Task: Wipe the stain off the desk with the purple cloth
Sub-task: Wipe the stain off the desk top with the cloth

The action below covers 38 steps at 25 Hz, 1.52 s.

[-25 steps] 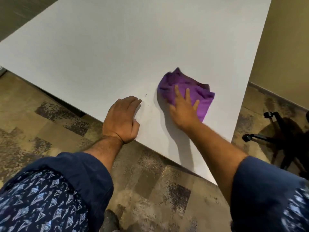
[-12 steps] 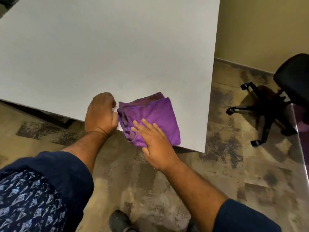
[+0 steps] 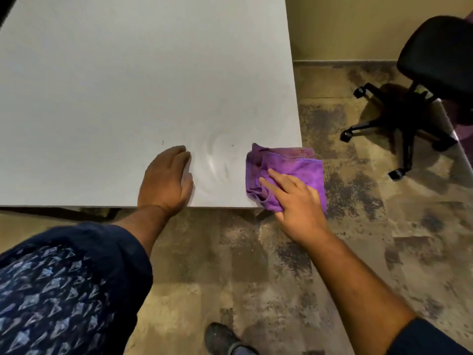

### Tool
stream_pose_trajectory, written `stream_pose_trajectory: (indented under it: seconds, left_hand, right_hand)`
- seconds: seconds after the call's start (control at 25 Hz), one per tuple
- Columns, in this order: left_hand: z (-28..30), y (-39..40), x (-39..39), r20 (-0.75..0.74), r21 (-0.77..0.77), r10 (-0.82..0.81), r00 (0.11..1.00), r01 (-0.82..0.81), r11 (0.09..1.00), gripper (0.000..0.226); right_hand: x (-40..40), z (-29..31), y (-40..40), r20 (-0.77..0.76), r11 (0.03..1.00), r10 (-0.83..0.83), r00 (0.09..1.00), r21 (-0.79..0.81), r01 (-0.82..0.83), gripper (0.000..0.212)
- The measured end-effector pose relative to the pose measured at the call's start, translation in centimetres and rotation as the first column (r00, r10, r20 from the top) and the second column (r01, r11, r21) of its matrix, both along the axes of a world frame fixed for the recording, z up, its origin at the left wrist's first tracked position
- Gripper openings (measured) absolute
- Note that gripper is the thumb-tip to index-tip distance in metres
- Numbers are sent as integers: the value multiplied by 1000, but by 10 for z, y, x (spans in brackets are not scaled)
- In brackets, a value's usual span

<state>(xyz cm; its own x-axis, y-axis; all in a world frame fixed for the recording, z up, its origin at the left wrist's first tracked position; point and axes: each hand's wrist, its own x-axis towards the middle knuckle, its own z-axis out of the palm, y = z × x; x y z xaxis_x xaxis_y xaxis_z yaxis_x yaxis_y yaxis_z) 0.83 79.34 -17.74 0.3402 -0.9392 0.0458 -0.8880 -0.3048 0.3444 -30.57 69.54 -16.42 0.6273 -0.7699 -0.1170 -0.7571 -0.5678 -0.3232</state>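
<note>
The purple cloth (image 3: 289, 170) lies bunched on the near right corner of the white desk (image 3: 128, 85), part of it hanging past the desk's right edge. My right hand (image 3: 294, 198) presses flat on the cloth's near side, fingers spread. My left hand (image 3: 166, 180) rests palm down on the desk's front edge, to the left of the cloth and apart from it. Between the two hands the desk shows faint curved wipe streaks (image 3: 217, 160) and a small dark speck (image 3: 232, 145).
A black office chair (image 3: 419, 80) on a wheeled base stands on the patterned carpet to the right of the desk. A beige wall runs behind it. My shoe (image 3: 222, 336) shows on the floor below the desk's front edge.
My right hand has slid the cloth from beside my left hand rightward to the desk's corner, uncovering wipe streaks. The left hand stays on the front edge. The view has shifted.
</note>
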Motion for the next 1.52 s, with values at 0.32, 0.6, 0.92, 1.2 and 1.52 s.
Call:
stream_pose_trajectory:
  seconds: [0.32,0.6,0.92,1.2,1.52]
  left_hand:
    - [-2,-6,5,81,43,-102,991,99,994,55]
    - [-3,-6,6,88,63,-97,991,92,994,57]
    - [-3,-7,8,91,21,-79,993,78,997,50]
    - [-2,-1,3,119,-16,-182,976,185,983,44]
    - [28,-41,-18,45,124,-835,549,826,550,46]
  right_hand:
    - [43,-18,-28,-114,954,-298,948,-63,293,74]
    - [114,-14,-105,-19,935,-347,938,-84,345,61]
    - [163,-10,-40,144,985,-171,975,17,170,62]
    - [89,-18,103,514,852,-521,681,267,450,54]
    - [37,-12,149,425,261,-761,-491,892,368,30]
